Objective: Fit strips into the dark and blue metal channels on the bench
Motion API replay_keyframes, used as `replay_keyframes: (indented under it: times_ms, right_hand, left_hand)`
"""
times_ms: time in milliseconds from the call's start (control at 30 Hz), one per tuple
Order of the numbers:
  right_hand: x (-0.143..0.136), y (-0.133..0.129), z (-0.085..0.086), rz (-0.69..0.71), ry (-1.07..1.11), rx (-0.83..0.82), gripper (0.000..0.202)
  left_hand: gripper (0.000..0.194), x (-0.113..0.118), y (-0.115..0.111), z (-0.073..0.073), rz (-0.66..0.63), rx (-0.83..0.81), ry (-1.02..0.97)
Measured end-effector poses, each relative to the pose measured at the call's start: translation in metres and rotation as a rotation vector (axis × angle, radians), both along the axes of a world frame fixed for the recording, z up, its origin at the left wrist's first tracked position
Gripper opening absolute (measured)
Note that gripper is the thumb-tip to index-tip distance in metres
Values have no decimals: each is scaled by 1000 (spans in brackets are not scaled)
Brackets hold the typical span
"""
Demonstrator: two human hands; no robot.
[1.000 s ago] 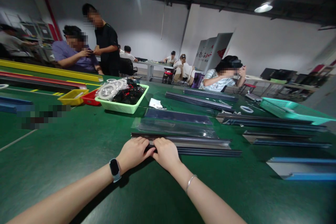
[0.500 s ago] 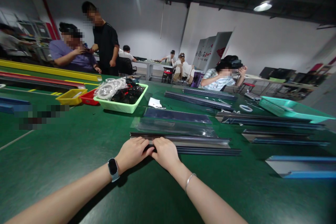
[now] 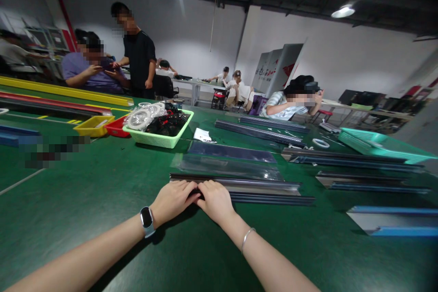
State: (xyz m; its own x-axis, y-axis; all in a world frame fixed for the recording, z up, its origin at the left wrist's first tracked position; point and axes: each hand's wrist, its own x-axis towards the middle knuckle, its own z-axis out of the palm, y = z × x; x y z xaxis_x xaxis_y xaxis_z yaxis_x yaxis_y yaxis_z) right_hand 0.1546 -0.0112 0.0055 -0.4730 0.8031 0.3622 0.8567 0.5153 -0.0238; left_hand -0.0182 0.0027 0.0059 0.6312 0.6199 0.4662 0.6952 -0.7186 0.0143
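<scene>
A dark channel-shaped profile with a greyish inner face lies across the green table in front of me. At its left end my left hand has its fingers closed over the profile. Right beside it my right hand is closed on the same piece, the two thumbs and forefingers nearly meeting. Both hands hide part of the profile between them, and the fingertips are out of sight. Just beyond lie a clear plastic strip and a dark blue sheet.
More profiles lie to the right, with a blue-edged one nearest. A green basket of wrapped rings and dark parts stands ahead, near yellow and red bins. A teal basket sits far right. Co-workers sit beyond.
My hands stay in the same place on the profile. In the background, the person in purple now holds a dark object with both hands, and the seated person at right has shifted slightly.
</scene>
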Motion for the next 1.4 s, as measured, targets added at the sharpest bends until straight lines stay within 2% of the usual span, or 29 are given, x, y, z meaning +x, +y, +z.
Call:
replay_keyframes:
  times_ms: [600,767,967,1200,1400]
  right_hand:
    - [0,-2,1,-38,85,-18,37]
    - [-2,-2,2,-62,81,-25,48]
    - [-3,-2,4,-99,60,-65,47]
    - [-3,-2,5,-103,61,-73,42]
    - [-3,-1,5,-96,67,-49,44]
  left_hand:
    - [21,0,-1,2,-2,8,-85]
    - [29,1,-1,2,22,-40,-108]
    - [35,0,-1,-1,51,-9,-118]
    - [28,0,0,0,32,-58,-64]
    - [17,3,1,8,1,-77,35]
